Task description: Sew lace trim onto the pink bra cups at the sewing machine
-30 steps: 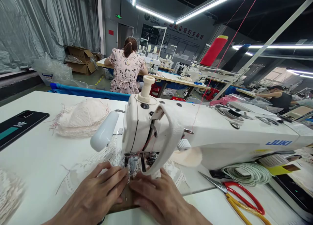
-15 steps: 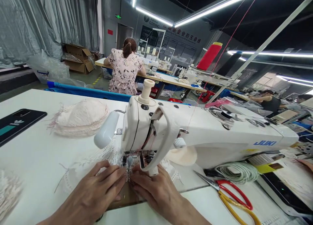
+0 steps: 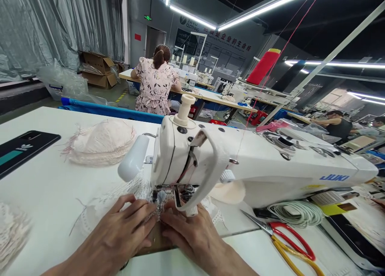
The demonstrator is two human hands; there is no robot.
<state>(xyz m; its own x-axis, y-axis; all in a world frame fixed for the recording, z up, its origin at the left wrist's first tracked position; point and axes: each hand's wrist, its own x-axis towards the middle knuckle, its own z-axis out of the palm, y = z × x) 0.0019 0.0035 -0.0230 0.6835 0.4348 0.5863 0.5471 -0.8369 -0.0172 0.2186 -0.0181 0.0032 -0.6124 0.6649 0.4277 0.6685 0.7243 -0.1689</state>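
Note:
White lace fabric (image 3: 136, 188) lies under the presser foot of a white sewing machine (image 3: 252, 156). My left hand (image 3: 128, 224) is at the left of the needle, its closed fingers pressing the lace near the foot. On the other side, my right hand (image 3: 192, 228) pinches the lace edge close to the needle. The machine's curved guard and a white knob partly cover its fingertips. Both hands rest low on the machine bed, almost meeting at the seam. Red thread runs down into the machine head from above.
Pale stacked cup-shaped pieces (image 3: 104, 142) and a black phone (image 3: 27, 152) lie on the left of the table. More lace (image 3: 13, 232) sits at the near left. Scissors (image 3: 285, 240) and a coiled pale cord (image 3: 296, 212) are at right. Another person (image 3: 158, 81) sits ahead.
The camera view has shifted slightly, so the scene sits a little to the right. My hands and the lace stay nearly in place at the needle.

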